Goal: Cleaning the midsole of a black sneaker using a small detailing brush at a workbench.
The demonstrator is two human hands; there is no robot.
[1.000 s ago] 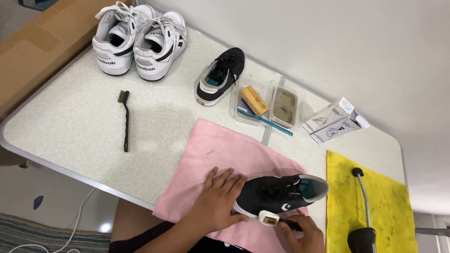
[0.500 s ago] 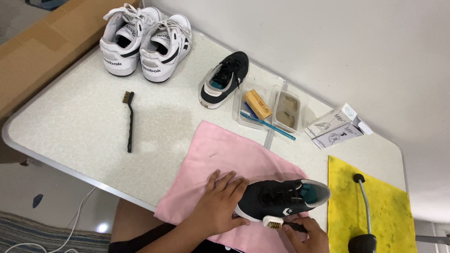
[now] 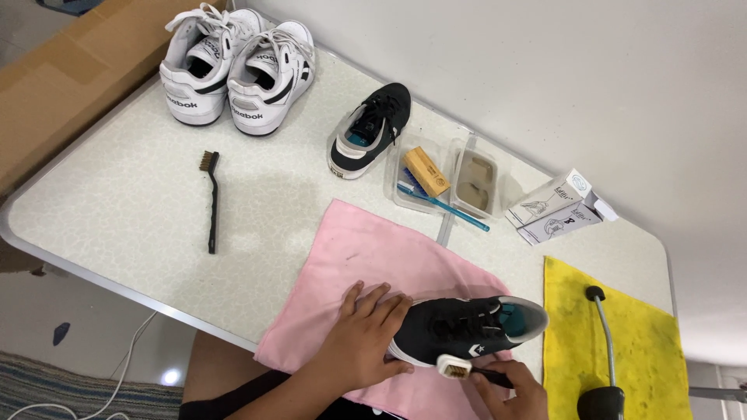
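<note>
Left hand: the left hand (image 3: 364, 342) lies palm down with fingers spread over the toe end of the black low-top sneaker with a teal lining (image 3: 467, 330), pressing on it rather than closing around it.
Right hand: the right hand (image 3: 510, 393), at the bottom edge of the view, is closed around the dark handle of a small white-headed brush with tan bristles (image 3: 454, 367).
Brush: its head touches the near side of the black sneaker, by the white sole edge.
Sneaker position: it lies on its side on the pink cloth (image 3: 373, 260), heel opening toward the yellow cloth (image 3: 572, 311).
Table: a pale speckled table with a grey rim (image 3: 117, 210) carries everything.
Far side: a pair of white lace-up sneakers with black trim (image 3: 233, 66) stands at the far left corner; a second black sneaker (image 3: 372, 128) stands near the wall.
Other tools: a long black-handled wire brush (image 3: 211, 198) lies apart to the left; a clear plastic tray (image 3: 443, 180) holds a tan block and a blue toothbrush (image 3: 443, 204).
Right side: two small white boxes (image 3: 556, 210) lie by the tray; a black gooseneck stand (image 3: 603, 350) rests on the yellow cloth.
</note>
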